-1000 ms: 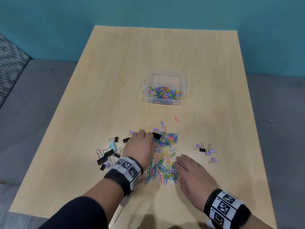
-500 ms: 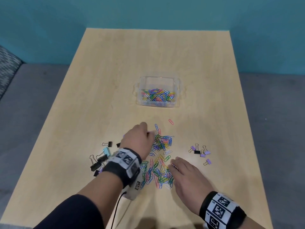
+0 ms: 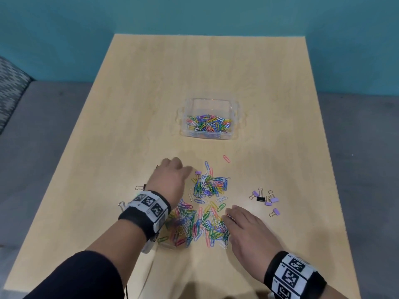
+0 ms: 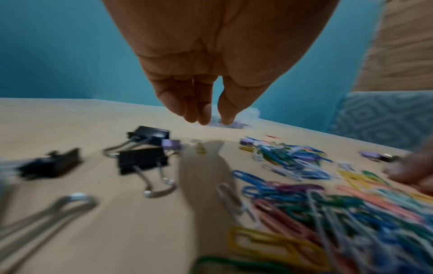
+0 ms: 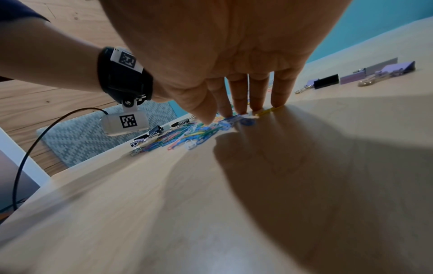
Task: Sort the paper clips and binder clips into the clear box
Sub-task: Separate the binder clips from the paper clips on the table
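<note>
- Paper clips (image 3: 205, 203): a loose multicoloured heap (blue, green, pink, yellow, white, purple) spread flat on the worktop (image 3: 129, 126), lower centre of the head view. One pink clip (image 3: 226, 158) lies apart, above and right of the heap.
- Clear box (image 3: 236, 117): transparent, open-topped, centre of the head view, well apart from the heap. A layer of coloured paper clips covers its floor.
- Binder clips, right group (image 3: 265, 200): several lilac and one black, right of the heap, near the right hand.
- Binder clips, left group (image 4: 143, 161): black ones with silver handles, plain in the left wrist view. In the head view the left forearm hides most of them; only silver handles show at its left edge.
- One lilac binder clip (image 3: 198, 173) lies at the heap's upper left edge.
- Left hand (image 3: 172, 182): raised over the worktop at the heap's upper left. Fingers hang together, tips close to the thumb. Nothing visible between them; the picture is blurred there.
- Right hand (image 3: 248, 231): palm down at the heap's lower right, fingers straight and slightly spread, tips resting on clips at the heap's edge.
- Both wrists carry black bands with printed square markers.
- Surroundings: teal wall at the top of the frame, grey floor either side, patterned fabric at the left edge.
</note>
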